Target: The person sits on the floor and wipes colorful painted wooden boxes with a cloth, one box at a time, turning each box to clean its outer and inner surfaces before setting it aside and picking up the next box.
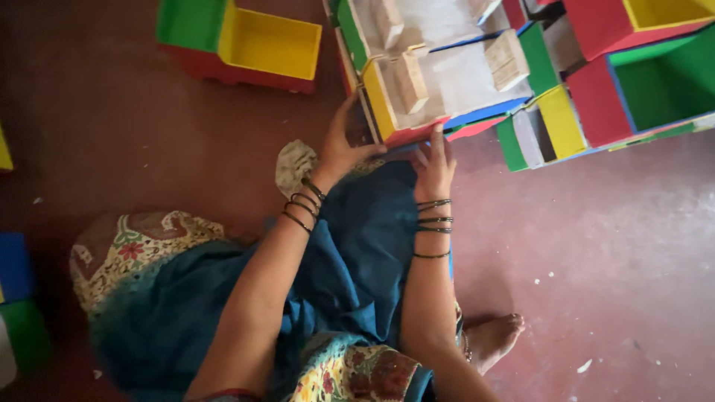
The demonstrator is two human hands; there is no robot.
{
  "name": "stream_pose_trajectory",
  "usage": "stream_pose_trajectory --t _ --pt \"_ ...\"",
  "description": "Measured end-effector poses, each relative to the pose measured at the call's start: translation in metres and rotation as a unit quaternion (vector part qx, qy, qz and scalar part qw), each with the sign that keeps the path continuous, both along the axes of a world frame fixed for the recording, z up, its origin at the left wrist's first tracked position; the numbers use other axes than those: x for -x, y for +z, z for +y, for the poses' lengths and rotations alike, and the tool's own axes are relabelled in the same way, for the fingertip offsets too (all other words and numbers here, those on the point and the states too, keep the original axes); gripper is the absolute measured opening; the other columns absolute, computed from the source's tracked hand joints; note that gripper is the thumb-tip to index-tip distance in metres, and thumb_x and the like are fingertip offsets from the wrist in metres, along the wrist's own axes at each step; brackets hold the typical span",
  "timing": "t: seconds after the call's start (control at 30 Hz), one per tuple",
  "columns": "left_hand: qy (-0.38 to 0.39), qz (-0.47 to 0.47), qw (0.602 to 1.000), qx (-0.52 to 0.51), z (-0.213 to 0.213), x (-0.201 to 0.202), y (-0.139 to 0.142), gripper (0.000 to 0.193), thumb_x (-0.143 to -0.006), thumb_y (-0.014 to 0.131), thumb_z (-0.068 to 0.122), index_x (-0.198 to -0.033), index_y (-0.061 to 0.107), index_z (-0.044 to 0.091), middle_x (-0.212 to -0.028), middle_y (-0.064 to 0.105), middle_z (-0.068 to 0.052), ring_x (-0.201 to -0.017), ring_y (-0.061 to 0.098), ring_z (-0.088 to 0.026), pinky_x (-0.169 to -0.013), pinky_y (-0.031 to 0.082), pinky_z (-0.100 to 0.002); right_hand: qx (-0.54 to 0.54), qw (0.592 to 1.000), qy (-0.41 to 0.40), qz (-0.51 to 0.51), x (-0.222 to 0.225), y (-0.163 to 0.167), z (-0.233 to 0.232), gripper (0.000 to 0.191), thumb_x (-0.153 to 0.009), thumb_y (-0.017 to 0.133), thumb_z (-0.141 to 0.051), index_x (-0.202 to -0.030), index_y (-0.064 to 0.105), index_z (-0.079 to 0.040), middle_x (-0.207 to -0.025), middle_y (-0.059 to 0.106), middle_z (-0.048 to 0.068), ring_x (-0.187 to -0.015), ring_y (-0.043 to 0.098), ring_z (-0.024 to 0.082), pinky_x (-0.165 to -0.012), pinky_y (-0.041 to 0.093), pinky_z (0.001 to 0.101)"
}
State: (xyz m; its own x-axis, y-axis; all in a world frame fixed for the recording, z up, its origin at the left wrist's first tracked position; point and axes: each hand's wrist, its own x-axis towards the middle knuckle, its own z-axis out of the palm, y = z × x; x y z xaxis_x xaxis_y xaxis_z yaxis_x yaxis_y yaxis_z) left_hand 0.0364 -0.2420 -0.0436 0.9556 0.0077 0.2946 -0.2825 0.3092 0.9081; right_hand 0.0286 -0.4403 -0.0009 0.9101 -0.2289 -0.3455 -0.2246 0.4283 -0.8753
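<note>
Painted wooden box [439, 85] with a yellow end wall, red lower edge and pale unpainted inside sits on the dark red floor [611, 246], right in front of my knees, in the upper middle of what I see. My left hand [344, 145] is curled around its near left corner, thumb lying along the bottom edge and fingers wrapped up the outer side of the yellow wall, so it is gripping the box. My right hand [434, 165] lies with fingers stretched out and close together, fingertips pressed to the near red edge of the same box; it is flat against it, not closed round anything. Both wrists carry thin dark bangles [433, 219].

Inside the box stand two bare wooden blocks [410, 80], one near the yellow wall and one [507, 59] by the far green side. Its blue rim runs along the right. My blue cloth garment [357, 253] spreads over my lap, and its upper edge reaches the box; the picture is blurred there, so I cannot tell whether the cloth is tucked beneath it.

Just to the right, touching or nearly so, is a smaller green and yellow box [540, 130], and beyond it a red box with a green inside [655, 85]. Well apart, toward the floor's upper left, lies a yellow and green open box [253, 41]. My bare foot [495, 339] rests on the floor, lower right of my lap.
</note>
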Motion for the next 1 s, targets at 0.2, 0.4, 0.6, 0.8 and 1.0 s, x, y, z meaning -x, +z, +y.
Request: stream_pose_trajectory --t 0.2,0.4,0.6,0.8,1.0 --pt "0.105 -0.054 0.967 -0.226 0.029 0.009 0.007 0.112 -0.070 0.100 0.004 -0.160 0.033 0.013 -0.150 0.051 -0.012 -0.127 0.056 -0.026 -0.105 0.050 -0.040 -0.128 0.988 0.001 -0.090 -0.001 -0.038 -0.001 0.027 -0.105 0.061 -0.033 -0.121 0.064 -0.012 -0.107 0.060 -0.001 -0.086 0.057 0.012 -0.075 0.052 0.0276" --pt "0.043 0.128 0.988 -0.076 0.101 0.031 0.005 0.088 -0.082 0.084 0.007 -0.155 0.035 0.013 -0.144 0.050 -0.012 -0.120 0.063 -0.022 -0.095 0.061 -0.037 -0.377 0.925 0.045 -0.002 0.022 -0.049 0.025 0.028 -0.105 0.059 -0.038 -0.108 0.066 -0.010 -0.102 0.064 0.006 -0.086 0.059 0.020 -0.079 0.054 0.0345" --pt "0.112 0.166 0.979 -0.019 0.194 0.061 -0.002 0.068 -0.091 0.078 0.007 -0.150 0.045 0.010 -0.136 0.059 -0.011 -0.118 0.064 -0.020 -0.100 0.059 -0.036 -0.360 0.928 0.081 0.045 0.050 -0.027 0.049 0.031 -0.107 0.056 -0.037 -0.102 0.062 -0.007 -0.103 0.065 0.008 -0.092 0.061 0.022 -0.085 0.052 0.0352" --pt "0.195 0.173 0.964 0.061 0.229 0.062 0.004 0.050 -0.097 0.077 0.011 -0.142 0.055 0.008 -0.123 0.063 -0.006 -0.114 0.063 -0.014 -0.096 0.056 -0.030 -0.283 0.947 0.133 0.074 0.076 -0.013 0.061 0.032 -0.108 0.054 -0.033 -0.117 0.064 -0.005 -0.108 0.066 0.007 -0.093 0.060 0.019 -0.085 0.051 0.0342" --pt "0.189 0.128 0.966 0.118 0.226 0.034 0.038 0.047 -0.097 0.076 0.016 -0.139 0.056 0.009 -0.115 0.067 -0.003 -0.104 0.064 -0.011 -0.090 0.055 -0.029 -0.060 0.972 0.222 0.037 0.055 -0.006 0.079 0.035 -0.101 0.061 -0.029 -0.131 0.060 -0.011 -0.114 0.066 0.002 -0.098 0.061 0.015 -0.086 0.051 0.0334"
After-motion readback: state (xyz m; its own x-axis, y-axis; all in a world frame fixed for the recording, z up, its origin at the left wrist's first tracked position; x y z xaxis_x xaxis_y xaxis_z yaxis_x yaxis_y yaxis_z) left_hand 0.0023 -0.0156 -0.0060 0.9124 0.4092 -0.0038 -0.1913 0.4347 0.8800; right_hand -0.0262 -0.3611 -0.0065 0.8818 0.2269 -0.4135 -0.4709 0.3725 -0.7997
